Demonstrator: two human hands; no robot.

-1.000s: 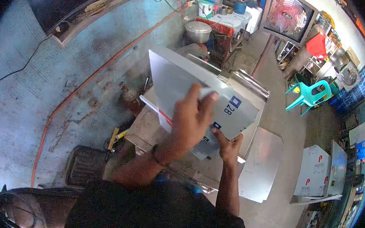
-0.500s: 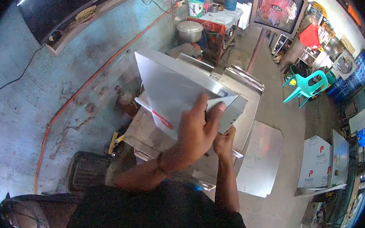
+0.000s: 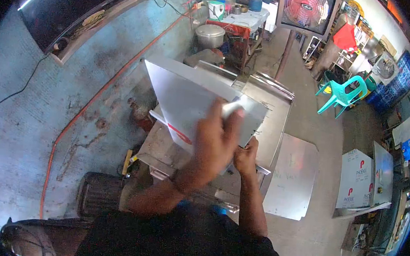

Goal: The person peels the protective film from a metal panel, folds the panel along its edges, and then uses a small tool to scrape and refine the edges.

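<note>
A boxy sheet-metal panel with folded edges (image 3: 181, 89) is tilted up in front of me, red print near its lower left. My left hand (image 3: 215, 141) lies over its right part, smeared by motion, two fingers showing apart. Between those fingertips is a bright white patch (image 3: 233, 107) on the panel's face; I cannot tell whether the fingers grip it. Closed on the panel's lower right edge is my right hand (image 3: 246, 157), its fingertips partly hidden. Beneath the panel stands a metal-topped work surface (image 3: 159, 146).
A flat metal sheet (image 3: 291, 177) lies to the right of the work surface. Printed panels (image 3: 355, 180) lean farther right. Beyond are a turquoise chair (image 3: 342, 96), a fan (image 3: 308, 10) and a cloth-covered table (image 3: 246, 18). A blue wall (image 3: 88, 69) runs along the left.
The panel and both hands have shifted slightly left. A pale triangular flap beside my left fingers now shows as a smaller bright patch, and the left hand has become blurred.
</note>
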